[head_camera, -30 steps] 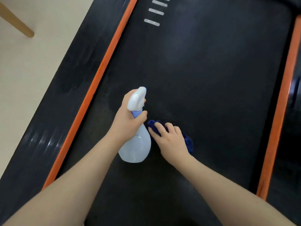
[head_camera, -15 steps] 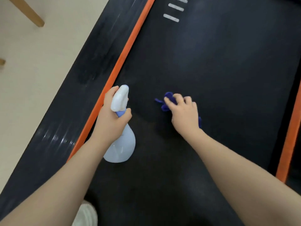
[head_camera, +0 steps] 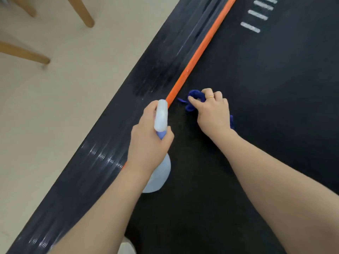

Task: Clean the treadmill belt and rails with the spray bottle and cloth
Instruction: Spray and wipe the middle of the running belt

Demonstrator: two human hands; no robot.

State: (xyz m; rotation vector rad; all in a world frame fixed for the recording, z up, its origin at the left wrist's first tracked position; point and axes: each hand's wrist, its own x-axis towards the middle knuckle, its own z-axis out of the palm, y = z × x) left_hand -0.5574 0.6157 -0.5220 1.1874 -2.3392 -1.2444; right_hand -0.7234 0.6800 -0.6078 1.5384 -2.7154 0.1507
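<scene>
Cloth [head_camera: 194, 99] moved to orange rail [head_camera: 192, 60] edge; right hand [head_camera: 213, 111] grips it, left hand [head_camera: 148, 140] grips bottle [head_camera: 161, 116].

a black treadmill belt [head_camera: 275, 107] carries the work, with a ribbed black side rail [head_camera: 113, 143] along it beyond the left hand [head_camera: 148, 142] and an orange strip [head_camera: 194, 59] between the two. a crumpled blue cloth [head_camera: 194, 95] lies directly on the belt under the right hand [head_camera: 213, 112], just beside the strip. white dashes [head_camera: 250, 27] mark the belt well ahead of that hand. the treadmill sits on a beige floor [head_camera: 64, 107], where wooden legs [head_camera: 80, 11] stand far left of both hands.
</scene>
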